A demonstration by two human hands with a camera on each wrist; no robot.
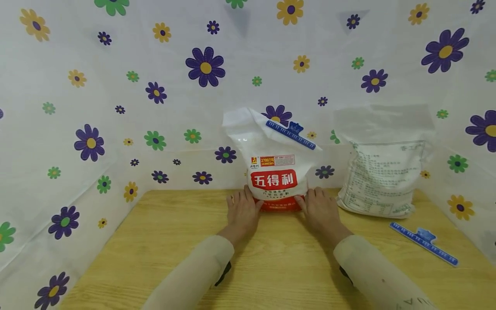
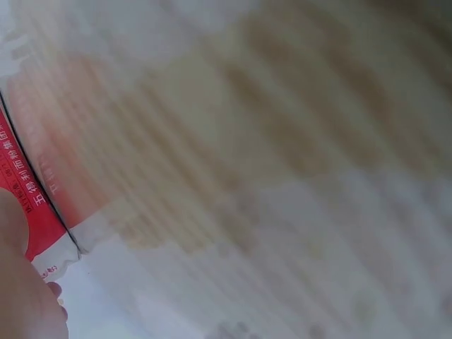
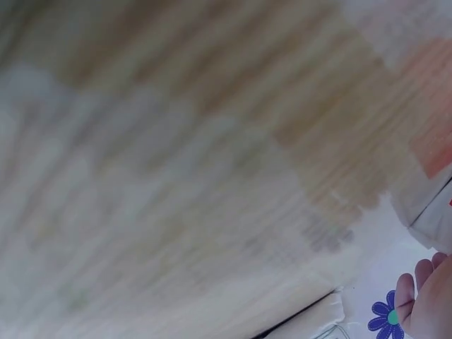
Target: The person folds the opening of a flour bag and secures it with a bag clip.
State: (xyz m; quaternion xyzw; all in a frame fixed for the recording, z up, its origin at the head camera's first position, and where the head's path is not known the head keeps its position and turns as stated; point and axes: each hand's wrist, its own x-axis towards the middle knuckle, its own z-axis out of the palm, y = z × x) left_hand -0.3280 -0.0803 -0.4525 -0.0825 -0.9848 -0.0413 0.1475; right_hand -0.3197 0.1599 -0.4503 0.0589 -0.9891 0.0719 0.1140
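Note:
A white flour bag [image 1: 274,165] with a red label stands upright at the back of the wooden table [image 1: 162,241]. A blue sealing clip [image 1: 290,134] closes its folded top. My left hand [image 1: 242,207] lies flat against the bag's lower left side, and my right hand [image 1: 320,208] lies against its lower right side, fingers straight. In the blurred left wrist view, the bag's red corner [image 2: 34,212] shows beside my left hand [image 2: 21,296]. The right wrist view shows only my fingertips [image 3: 422,300] at its lower right edge.
A second white bag [image 1: 381,178], printed side out and unclipped, leans at the back right. A loose blue clip [image 1: 424,243] lies on the table in front of it. Flowered white sheeting [image 1: 116,107] walls in the table on three sides.

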